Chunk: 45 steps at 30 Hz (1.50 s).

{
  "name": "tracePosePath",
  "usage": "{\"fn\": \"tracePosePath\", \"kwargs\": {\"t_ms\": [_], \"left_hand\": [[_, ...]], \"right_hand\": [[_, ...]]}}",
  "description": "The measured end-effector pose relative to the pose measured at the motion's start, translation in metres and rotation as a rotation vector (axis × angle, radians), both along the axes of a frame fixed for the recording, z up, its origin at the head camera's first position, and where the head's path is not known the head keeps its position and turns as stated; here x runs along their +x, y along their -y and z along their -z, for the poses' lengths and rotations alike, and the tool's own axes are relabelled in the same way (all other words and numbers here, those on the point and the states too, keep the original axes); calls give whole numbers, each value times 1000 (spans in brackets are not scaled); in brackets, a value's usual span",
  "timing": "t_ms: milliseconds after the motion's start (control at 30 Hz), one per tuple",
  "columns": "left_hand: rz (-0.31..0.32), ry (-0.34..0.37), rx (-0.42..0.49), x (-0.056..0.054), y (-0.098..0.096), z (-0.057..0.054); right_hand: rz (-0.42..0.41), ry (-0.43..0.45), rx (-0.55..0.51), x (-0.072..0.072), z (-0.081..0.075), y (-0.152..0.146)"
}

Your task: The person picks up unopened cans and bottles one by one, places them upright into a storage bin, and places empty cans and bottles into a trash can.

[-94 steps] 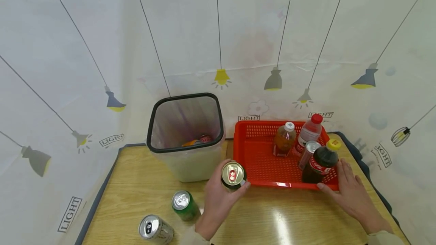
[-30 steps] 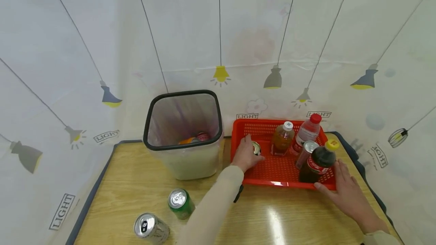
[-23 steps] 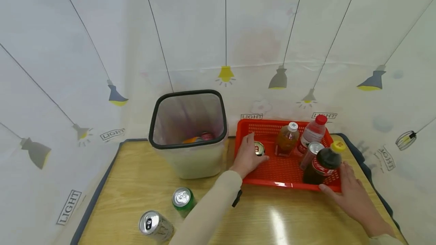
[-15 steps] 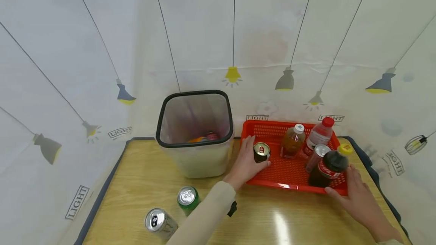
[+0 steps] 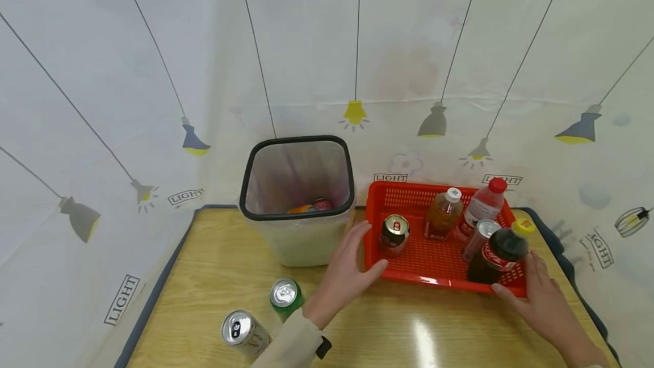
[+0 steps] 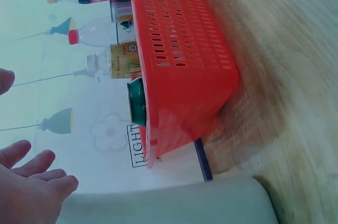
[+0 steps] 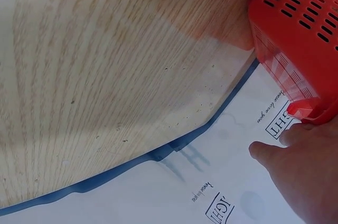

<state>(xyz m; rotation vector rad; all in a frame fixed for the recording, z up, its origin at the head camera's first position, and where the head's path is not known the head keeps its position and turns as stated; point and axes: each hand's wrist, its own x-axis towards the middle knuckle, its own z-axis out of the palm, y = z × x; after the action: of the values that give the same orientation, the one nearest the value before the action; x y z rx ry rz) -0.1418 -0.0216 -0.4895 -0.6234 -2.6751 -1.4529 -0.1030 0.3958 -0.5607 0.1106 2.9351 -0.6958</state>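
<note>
A dark can with a gold top (image 5: pixel 394 237) stands upright at the left end of the red plastic basket (image 5: pixel 426 257). My left hand (image 5: pixel 343 276) is just outside the basket's front left corner, fingers and thumb spread and holding nothing. In the left wrist view its fingers are apart from the basket wall (image 6: pixel 185 49). My right hand (image 5: pixel 548 308) rests against the basket's front right corner, with straight fingers along the right side and the thumb at the front rim. Beside it in the basket stands a cola bottle (image 5: pixel 497 260) with a yellow cap.
The basket also holds a slim can (image 5: pixel 480 237), a red-capped bottle (image 5: pixel 482 206) and a white-capped amber drink bottle (image 5: pixel 443 214). Left of it stands a lined bin (image 5: pixel 296 243) with items inside. A green can (image 5: pixel 286 298) and a silver can (image 5: pixel 245 333) stand front left.
My left hand has carried the gold-topped can from beside the bin into the basket, let go and drawn back toward the front left. My right hand stays at the basket's corner.
</note>
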Motion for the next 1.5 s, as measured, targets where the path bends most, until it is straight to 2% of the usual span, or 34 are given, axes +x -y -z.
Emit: {"fn": "tracePosePath", "kwargs": {"t_ms": [167,333,467,667,933,1167,1300,1500], "left_hand": [[25,-115,-57,17,21,3],[49,-223,-128,31,46,-1],[50,-322,-166,39,65,-4],[23,-400,-176,46,86,-9],[-39,-338,-178,52,110,-14],[-75,-272,-151,55,142,-17],[-108,-278,-154,60,163,-14],[-105,-284,-165,69,193,-10]], "right_hand": [[2,3,-13,0,2,0],[6,-6,-26,0,3,0],[9,-1,-33,0,4,-1],[11,-6,-36,2,4,-2],[6,7,-49,1,2,-1],[1,3,-48,1,3,0],[-2,7,-46,0,2,-1],[-9,7,-46,0,2,-1]]}}
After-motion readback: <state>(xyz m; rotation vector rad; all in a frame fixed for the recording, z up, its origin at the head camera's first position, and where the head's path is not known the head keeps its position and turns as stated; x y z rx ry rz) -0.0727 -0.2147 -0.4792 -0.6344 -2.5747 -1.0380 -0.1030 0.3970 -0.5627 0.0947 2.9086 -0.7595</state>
